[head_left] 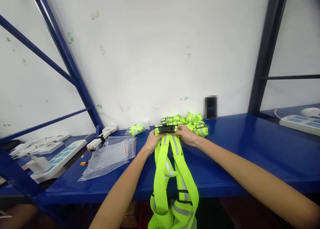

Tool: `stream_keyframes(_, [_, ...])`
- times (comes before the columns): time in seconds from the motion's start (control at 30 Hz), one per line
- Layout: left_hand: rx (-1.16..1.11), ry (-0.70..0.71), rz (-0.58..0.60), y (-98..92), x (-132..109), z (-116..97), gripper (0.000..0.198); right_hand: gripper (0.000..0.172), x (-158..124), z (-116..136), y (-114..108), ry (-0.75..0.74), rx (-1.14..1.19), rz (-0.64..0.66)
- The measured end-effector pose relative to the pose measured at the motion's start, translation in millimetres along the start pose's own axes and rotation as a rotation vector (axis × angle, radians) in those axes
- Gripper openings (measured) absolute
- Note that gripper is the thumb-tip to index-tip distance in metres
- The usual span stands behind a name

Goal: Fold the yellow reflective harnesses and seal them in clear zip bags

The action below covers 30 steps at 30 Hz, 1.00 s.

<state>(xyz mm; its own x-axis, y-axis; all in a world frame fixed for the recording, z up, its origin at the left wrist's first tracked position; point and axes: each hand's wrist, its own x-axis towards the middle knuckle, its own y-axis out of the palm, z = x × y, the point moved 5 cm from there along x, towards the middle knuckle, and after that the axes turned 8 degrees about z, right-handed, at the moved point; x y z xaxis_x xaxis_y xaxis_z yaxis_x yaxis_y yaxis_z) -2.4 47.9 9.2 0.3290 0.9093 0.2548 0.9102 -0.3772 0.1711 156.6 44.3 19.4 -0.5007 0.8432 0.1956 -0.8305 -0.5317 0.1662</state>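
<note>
A fluorescent yellow-green reflective strap harness (162,185) with grey stripes hangs from my two hands, over the table's front edge. Its black plastic buckle (167,129) is at the top, between the hands. My left hand (152,140) grips the webbing at the buckle's left end. On the other end, my right hand (186,135) pinches the strap with its fingers partly hidden behind it. Right behind the hands lies a heap of similar yellow-green straps (197,124) with black sliders, near the wall.
Clear plastic zip bags (110,159) lie left of the harness on the blue table (237,149). Behind them are a small bagged yellow-green bundle (136,129) and a white handheld fan (106,133). A power strip (60,159) sits beyond the left frame post; a dark box (211,108) stands by the wall.
</note>
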Motion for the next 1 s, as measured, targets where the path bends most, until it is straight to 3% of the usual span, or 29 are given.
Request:
stream_keyframes(0.2, [-0.093,-0.058,-0.036,2.2,-0.9,-0.5,0.044,0.032,0.4,12.7,0.0,-0.15,-0.209,-0.038])
stream_keyframes(0.3, [-0.123,-0.079,0.03,5.9,-1.4,-0.4,0.044,0.035,-2.6,20.0,1.5,-0.219,-0.359,-0.06])
stream_keyframes(0.4, [-0.137,-0.105,0.095,10.7,-2.4,2.5,0.044,0.035,-6.2,22.2,0.2,-0.268,-0.488,-0.167])
stream_keyframes(0.5, [-0.112,-0.083,0.081,12.4,-2.7,4.3,0.043,0.051,-11.7,20.4,-1.1,-0.268,-0.522,-0.309])
stream_keyframes(0.6, [-0.076,-0.043,0.063,14.3,-2.7,3.6,0.046,0.069,-18.4,20.9,4.5,-0.311,-0.54,-0.343])
stream_keyframes(0.83, [-0.049,-0.026,0.072,17.6,-1.4,4.1,0.053,0.043,-24.2,20.9,13.3,-0.363,-0.755,-0.396])
stream_keyframes(1.0, [-0.049,-0.027,0.072,15.1,1.7,7.1,0.053,0.047,-18.5,14.8,12.2,-0.314,-0.657,-0.314])
